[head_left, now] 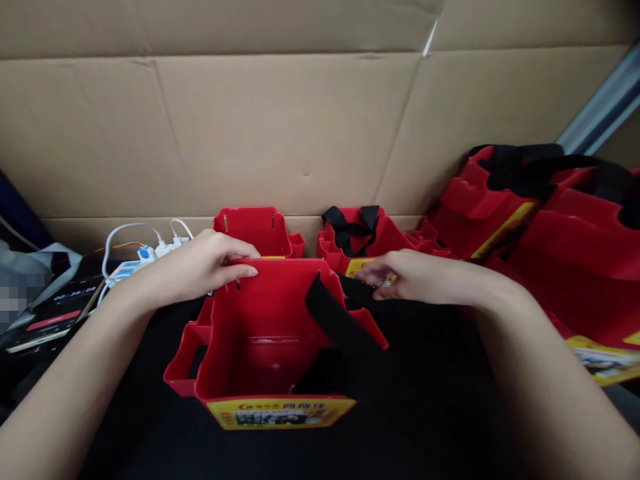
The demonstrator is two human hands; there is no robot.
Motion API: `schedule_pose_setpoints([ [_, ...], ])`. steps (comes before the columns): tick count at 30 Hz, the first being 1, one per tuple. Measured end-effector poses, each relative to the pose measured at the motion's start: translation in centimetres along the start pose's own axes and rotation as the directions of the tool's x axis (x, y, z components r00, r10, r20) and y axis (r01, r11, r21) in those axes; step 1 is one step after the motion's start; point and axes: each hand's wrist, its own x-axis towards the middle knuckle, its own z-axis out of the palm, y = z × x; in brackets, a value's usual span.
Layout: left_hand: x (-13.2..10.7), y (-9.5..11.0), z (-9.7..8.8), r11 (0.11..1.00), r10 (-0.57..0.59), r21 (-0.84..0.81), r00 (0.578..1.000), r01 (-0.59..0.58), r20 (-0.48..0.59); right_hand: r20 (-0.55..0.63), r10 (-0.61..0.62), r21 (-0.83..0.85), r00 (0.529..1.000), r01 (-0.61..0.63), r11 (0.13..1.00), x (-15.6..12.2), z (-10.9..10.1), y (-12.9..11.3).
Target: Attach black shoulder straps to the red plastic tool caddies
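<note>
In the head view a red plastic box (275,300) with side pockets and a yellow printed label (280,412) stands on a black surface. My left hand (210,267) pinches the top edge of its far wall, thumb inside and fingers behind. A wide black strap (333,317) runs through the slot at the right of that wall and hangs over the box's right side. Behind the wall's right corner, my right hand (393,275) has its fingers curled at the part of the strap that comes out there. Those fingertips are slightly blurred.
Behind stand another red box (250,223) and a red box with a knotted strap (393,233). Larger-looking strapped boxes (505,200) are at right. At left lie a power strip (130,269) with cables and a phone (57,310). A cardboard wall (285,133) closes the back.
</note>
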Motion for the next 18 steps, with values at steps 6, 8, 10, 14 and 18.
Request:
schedule_pose_setpoints([
  [6,0.0,0.1,-0.1,1.000,-0.022,-0.010,1.000,0.022,0.005,0.001,-0.295,0.120,0.956,0.293,0.949,1.2,0.7,-3.7],
  [8,0.0,0.2,-0.1,0.999,-0.030,-0.016,1.000,0.030,0.009,0.059,-0.131,-0.006,0.990,0.132,0.991,1.3,0.9,-2.4],
  [10,0.0,0.1,0.0,0.999,-0.037,-0.023,0.999,0.037,0.016,0.084,0.027,-0.089,0.996,-0.020,0.996,1.1,1.0,-0.6],
  [14,-0.1,0.2,0.1,0.998,-0.057,-0.028,0.998,0.057,0.025,0.142,0.081,-0.067,0.987,-0.072,0.995,0.5,0.9,0.1],
  [18,-0.2,0.4,0.1,0.998,-0.062,-0.024,0.998,0.063,0.025,0.100,-0.256,0.175,0.961,0.236,0.956,1.4,1.5,-2.3],
])
